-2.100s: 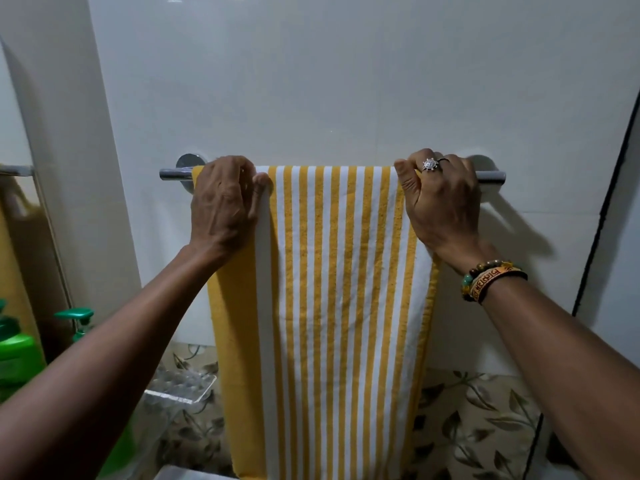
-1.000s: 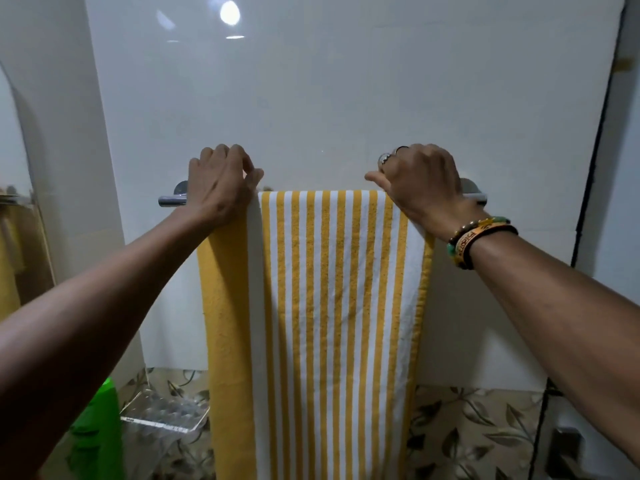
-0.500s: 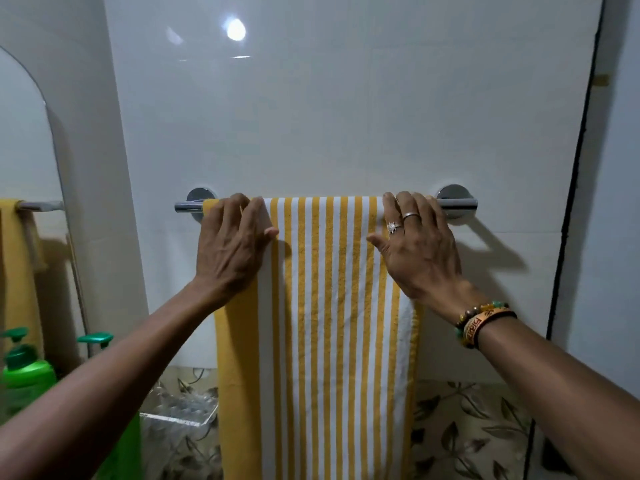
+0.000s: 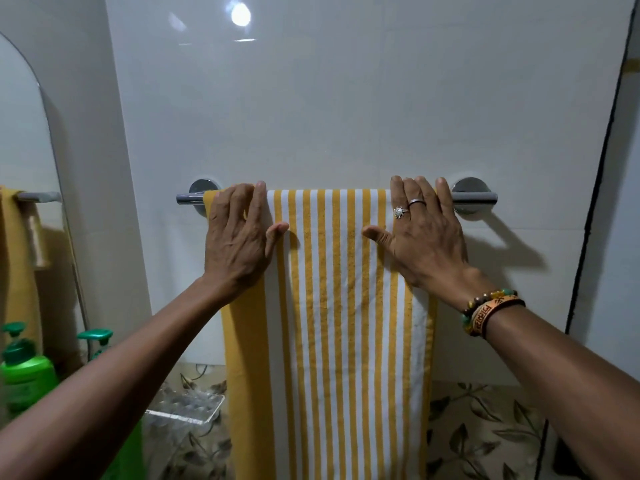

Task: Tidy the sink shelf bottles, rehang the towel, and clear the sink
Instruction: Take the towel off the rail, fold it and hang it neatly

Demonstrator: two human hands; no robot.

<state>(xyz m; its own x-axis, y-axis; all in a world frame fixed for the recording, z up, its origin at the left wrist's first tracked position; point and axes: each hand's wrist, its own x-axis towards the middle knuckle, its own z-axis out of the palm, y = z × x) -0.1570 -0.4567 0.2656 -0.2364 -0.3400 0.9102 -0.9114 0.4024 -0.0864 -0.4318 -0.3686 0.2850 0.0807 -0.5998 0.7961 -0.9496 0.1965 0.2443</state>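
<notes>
Head camera: the striped yellow-and-white towel [image 4: 341,306] hangs draped over the chrome towel bar [image 4: 476,198]. Both the left hand [image 4: 239,237] and the right hand [image 4: 427,239] lie flat on it, fingers straight and spread, fingertips at the bar, gripping nothing. Short bare stretches of bar show beyond each towel edge. Low on the left, a clear soap dish [image 4: 185,408] sits just beside the hanging cloth, with a green pump bottle [image 4: 26,372] further left by the mirror [image 4: 24,133].
</notes>
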